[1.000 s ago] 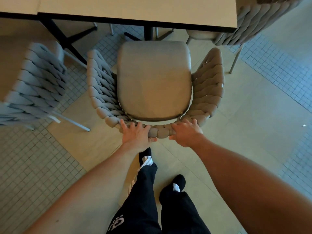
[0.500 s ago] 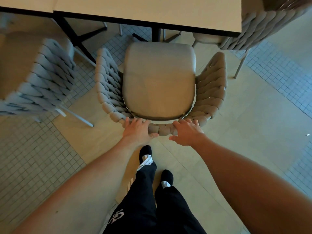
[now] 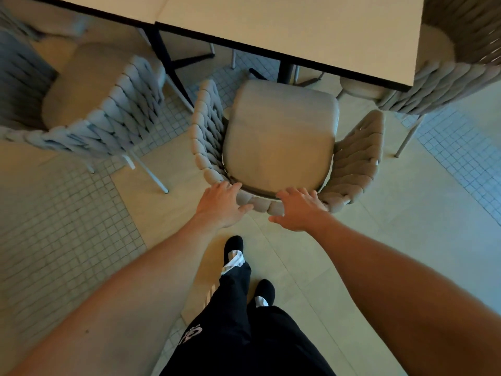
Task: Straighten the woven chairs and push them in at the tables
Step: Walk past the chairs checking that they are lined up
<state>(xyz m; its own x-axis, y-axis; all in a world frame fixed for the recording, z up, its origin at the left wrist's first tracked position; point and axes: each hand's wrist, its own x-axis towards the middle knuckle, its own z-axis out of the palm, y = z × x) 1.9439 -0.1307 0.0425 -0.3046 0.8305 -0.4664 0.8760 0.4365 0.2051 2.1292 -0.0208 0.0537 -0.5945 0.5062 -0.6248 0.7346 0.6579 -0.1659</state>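
A woven chair (image 3: pixel 357 164) with a beige seat cushion stands in front of me, its seat front just under the edge of the light table (image 3: pixel 284 31). My left hand (image 3: pixel 221 203) grips the top of its woven backrest on the left, thumb curled under the rim. My right hand (image 3: pixel 298 208) lies over the backrest top on the right, fingers spread on the weave, thumb out toward me. The chair is turned slightly, its front pointing a little to the right.
A second woven chair (image 3: pixel 108 118) stands to the left at the neighbouring table, a third (image 3: pixel 447 82) at the table's right end. Black table legs (image 3: pixel 168 61) stand on a strip of small floor tiles. My legs and feet (image 3: pixel 238 272) are directly behind the chair.
The chair has slid toward the table with both hands on its backrest. I have stepped forward, and the view has swung left, showing more of the left chair.
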